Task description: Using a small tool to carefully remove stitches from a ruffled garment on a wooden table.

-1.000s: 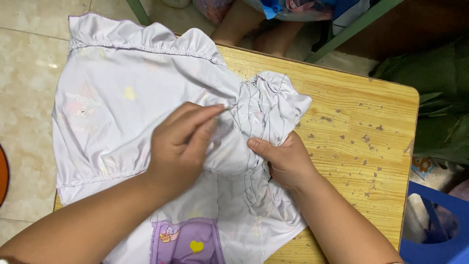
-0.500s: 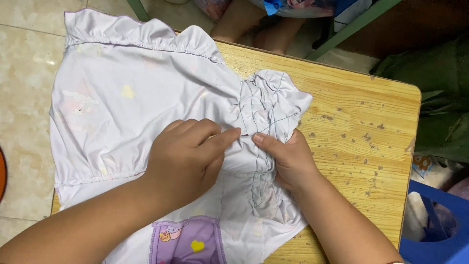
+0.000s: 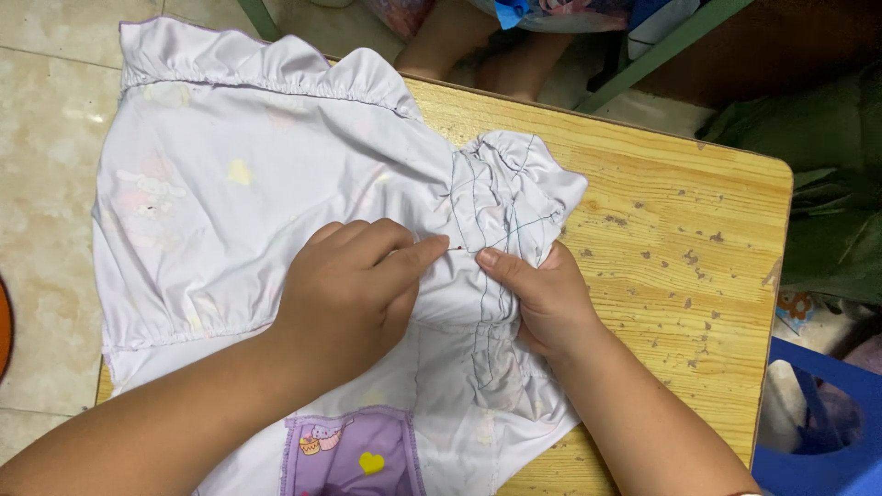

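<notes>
Here, white garment (image 3: pixel 276 184) on table (image 3: pixel 661 220), under both hands

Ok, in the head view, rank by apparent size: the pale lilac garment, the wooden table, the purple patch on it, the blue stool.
1. Pale lilac garment
2. Wooden table, largely covered, so unsure against the garment
3. Purple patch and blue stool: both cut off by the frame, too close to rank

We see two bare forearms that come in from the lower edge, and no sleeve covers them up to the border of the view. The left hand (image 3: pixel 344 294) and the right hand (image 3: pixel 542 298) wear no glove, no ring and no watch. The fingers are short and rounded, and the nails are cut short.
</notes>
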